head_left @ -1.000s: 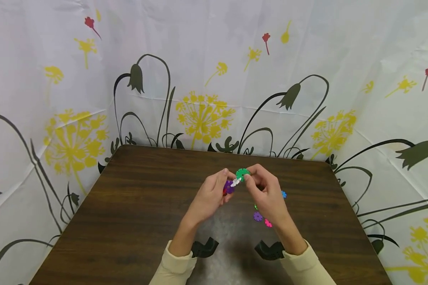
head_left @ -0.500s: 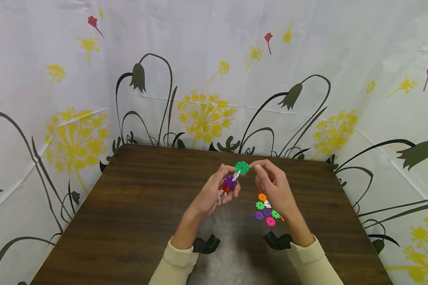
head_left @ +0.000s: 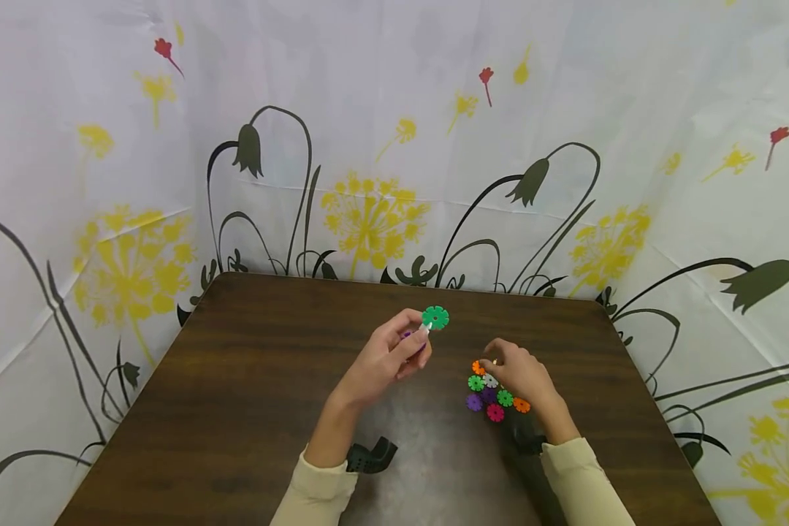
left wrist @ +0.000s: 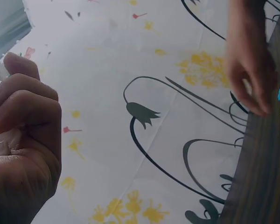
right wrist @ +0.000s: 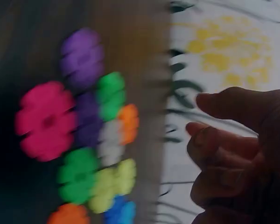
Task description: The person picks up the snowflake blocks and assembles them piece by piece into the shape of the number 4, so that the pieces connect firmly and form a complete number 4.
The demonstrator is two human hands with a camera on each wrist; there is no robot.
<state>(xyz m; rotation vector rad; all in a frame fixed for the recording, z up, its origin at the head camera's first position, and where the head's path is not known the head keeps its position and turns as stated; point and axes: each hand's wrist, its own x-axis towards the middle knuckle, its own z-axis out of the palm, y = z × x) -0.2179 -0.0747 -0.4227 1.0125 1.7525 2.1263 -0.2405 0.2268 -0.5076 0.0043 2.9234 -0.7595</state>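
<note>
My left hand (head_left: 378, 361) pinches a small chain of joined, notched plastic building discs above the table. The green disc (head_left: 435, 318) stands up from the fingertips, and a bit of a purple disc (head_left: 405, 335) shows between the fingers. The rest of the chain is covered by the hand. My right hand (head_left: 526, 376) is over the far side of a group of loose discs, among them a pink disc (head_left: 495, 413) and an orange disc (head_left: 521, 405). In the right wrist view, a gap parts its thumb from the index finger (right wrist: 200, 140), with nothing between them.
The loose discs lie close together on the right of the dark wooden table (head_left: 269, 380), with yellow discs (right wrist: 102, 189) and blue discs (right wrist: 119, 212) among them. A white flower-printed curtain (head_left: 368, 88) hangs behind the table. A black wrist mount (head_left: 372, 456) juts from the left wrist.
My right hand has let go of the green disc and moved right and down to the loose discs. The left hand has turned, keeping the chain, and now covers more of it.
</note>
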